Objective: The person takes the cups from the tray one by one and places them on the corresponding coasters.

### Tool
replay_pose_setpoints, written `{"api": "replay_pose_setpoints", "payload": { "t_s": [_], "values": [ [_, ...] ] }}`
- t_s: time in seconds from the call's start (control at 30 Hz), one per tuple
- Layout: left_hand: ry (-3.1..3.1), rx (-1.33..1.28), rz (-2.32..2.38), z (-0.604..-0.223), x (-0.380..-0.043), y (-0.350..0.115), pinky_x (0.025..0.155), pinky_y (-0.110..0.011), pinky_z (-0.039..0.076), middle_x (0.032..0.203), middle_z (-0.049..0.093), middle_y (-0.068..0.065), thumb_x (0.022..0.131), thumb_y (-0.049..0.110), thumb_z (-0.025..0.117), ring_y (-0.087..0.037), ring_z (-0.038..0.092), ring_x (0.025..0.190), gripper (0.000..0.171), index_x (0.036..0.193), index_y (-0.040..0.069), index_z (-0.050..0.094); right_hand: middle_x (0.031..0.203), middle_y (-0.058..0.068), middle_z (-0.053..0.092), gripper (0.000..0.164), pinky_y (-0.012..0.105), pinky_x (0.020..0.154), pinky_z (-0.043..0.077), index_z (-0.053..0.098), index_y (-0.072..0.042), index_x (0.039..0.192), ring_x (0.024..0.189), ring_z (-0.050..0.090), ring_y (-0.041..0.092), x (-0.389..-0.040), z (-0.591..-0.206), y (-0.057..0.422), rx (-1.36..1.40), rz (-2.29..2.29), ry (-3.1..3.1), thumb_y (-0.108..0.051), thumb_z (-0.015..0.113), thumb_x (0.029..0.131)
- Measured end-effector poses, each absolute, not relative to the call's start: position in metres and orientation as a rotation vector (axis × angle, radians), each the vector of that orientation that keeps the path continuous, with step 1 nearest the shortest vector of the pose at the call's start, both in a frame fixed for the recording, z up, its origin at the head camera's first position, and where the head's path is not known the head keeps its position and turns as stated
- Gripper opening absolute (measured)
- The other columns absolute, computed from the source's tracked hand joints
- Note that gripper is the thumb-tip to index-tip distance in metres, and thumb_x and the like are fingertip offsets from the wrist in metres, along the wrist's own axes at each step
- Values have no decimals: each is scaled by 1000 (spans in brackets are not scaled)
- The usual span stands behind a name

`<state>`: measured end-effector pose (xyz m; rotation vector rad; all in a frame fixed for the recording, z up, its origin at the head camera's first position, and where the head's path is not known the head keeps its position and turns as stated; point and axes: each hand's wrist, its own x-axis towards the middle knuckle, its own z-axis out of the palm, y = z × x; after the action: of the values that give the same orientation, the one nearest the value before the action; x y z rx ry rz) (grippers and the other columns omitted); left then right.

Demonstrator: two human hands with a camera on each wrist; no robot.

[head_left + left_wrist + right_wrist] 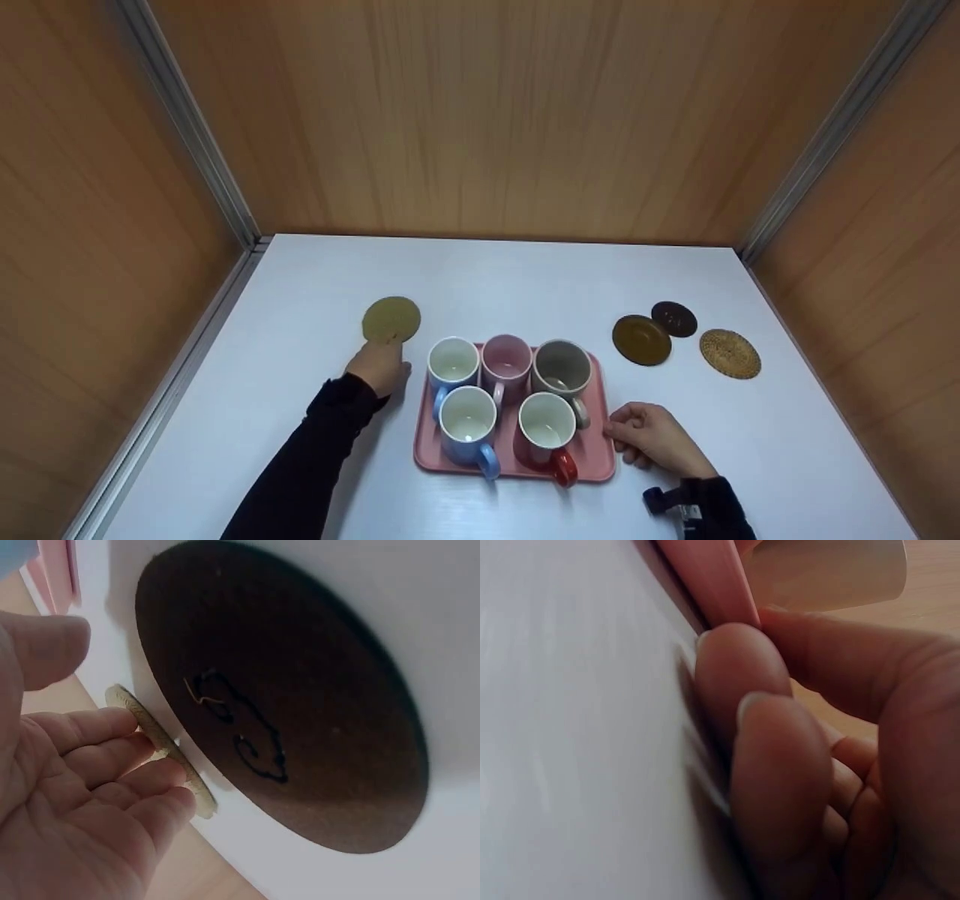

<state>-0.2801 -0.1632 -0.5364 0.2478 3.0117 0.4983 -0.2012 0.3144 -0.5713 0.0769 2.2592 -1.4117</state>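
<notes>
My left hand reaches to the near edge of a round olive-green coaster left of the tray. In the left wrist view the fingertips touch a thin yellowish coaster, seen nearly edge-on, with the thumb held apart. Beside it a large dark brown disc with a black curling line fills the view. My right hand pinches the right rim of a pink tray between thumb and fingers. On that tray stand several mugs: two light blue, a pink, a grey and a red-handled one.
At the right lie a brown round coaster, a darker small one partly meeting it, and a woven tan one. Wooden panels enclose the white table at the back and both sides.
</notes>
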Motion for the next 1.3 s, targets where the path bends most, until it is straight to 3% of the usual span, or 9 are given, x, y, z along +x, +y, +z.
{"api": "replay_pose_setpoints", "payload": {
  "t_s": [0.73, 0.97, 1.3],
  "values": [
    [2968, 308, 482, -539, -295, -153, 112, -59, 52, 138, 66, -33, 100, 20, 71, -49, 66, 127, 52, 142, -8, 59, 79, 3, 70, 41, 26, 56, 54, 67, -3, 116, 64, 65, 13, -199, -569, 314, 55, -1436, 2261, -39, 76, 99],
    [2947, 301, 499, -541, -300, -146, 119, -58, 47, 150, 59, -32, 101, 19, 69, -48, 60, 137, 56, 148, -9, 55, 79, 3, 70, 40, 25, 55, 54, 68, -3, 115, 63, 65, 12, -200, -568, 313, 68, -1435, 2258, -39, 76, 99],
    [3037, 393, 433, -557, -314, -147, 104, -66, 55, 136, 66, -34, 100, 10, 64, -50, 68, 121, 40, 134, -11, 63, 80, 4, 71, 42, 26, 56, 55, 68, -3, 116, 64, 66, 13, -199, -568, 313, 73, -1437, 2263, -41, 77, 99]
  ]
}}
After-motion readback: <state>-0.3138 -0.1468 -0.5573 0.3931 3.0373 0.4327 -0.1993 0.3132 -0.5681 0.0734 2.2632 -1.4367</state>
